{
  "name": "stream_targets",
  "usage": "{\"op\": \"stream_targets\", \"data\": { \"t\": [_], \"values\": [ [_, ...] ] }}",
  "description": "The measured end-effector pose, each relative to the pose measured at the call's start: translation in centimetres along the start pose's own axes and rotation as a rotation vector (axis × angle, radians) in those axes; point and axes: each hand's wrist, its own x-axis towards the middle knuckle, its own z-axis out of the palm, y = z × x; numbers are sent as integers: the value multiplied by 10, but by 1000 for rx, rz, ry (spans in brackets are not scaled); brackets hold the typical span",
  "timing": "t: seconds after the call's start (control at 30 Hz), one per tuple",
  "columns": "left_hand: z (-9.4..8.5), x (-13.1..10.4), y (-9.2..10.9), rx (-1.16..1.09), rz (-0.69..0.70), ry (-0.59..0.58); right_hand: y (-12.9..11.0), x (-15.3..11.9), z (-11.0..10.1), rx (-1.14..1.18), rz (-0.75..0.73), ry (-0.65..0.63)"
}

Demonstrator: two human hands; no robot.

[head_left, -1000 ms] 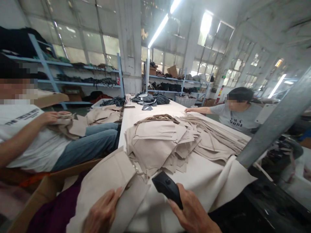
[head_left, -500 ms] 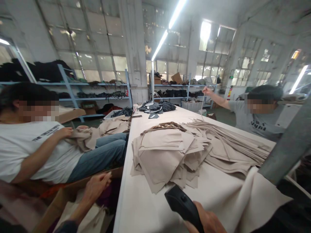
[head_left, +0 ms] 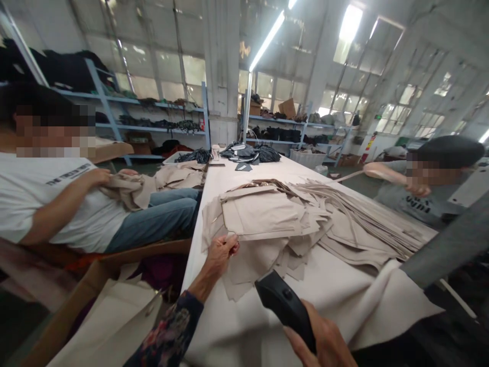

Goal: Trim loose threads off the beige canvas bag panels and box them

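Observation:
My left hand [head_left: 220, 255] is closed in a pinch at the near left corner of a beige fabric piece [head_left: 263, 211], which lies on top of a loose heap of similar cut pieces [head_left: 254, 260]. Fingers of my right hand [head_left: 324, 336] wrap around a black handheld device [head_left: 284, 300] that looks like an electric clipper, with a round button on its upper face. Its wide head points up and left, just short of the heap and apart from it. My right palm is partly cut off by the bottom edge.
Long beige strips [head_left: 367, 219] stretch along the right of the white table [head_left: 214, 188]. A cardboard box [head_left: 110, 255] with beige pieces stands at lower left. One co-worker [head_left: 69, 199] sits left with fabric; another person [head_left: 416, 188] holds a strip at right. A grey post [head_left: 454, 239] slants nearby.
My left hand has moved from above the cardboard box up and right to the fabric heap and pinches a piece's corner. The person at right has lowered and drawn back an arm with the strip.

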Motion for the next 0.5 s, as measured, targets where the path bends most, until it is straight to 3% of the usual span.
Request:
{"op": "stream_targets", "data": {
  "t": [0.13,0.23,0.5],
  "values": [
    [5,-59,-15,0,-46,26,-20,-5,-9,20,0,-124],
    [3,-86,-24,4,-85,49,-30,-8,-6,-3,23,-152],
    [-7,-101,-35,275,-63,-37,-53,23,15,-75,-12,-120]
  ]
}}
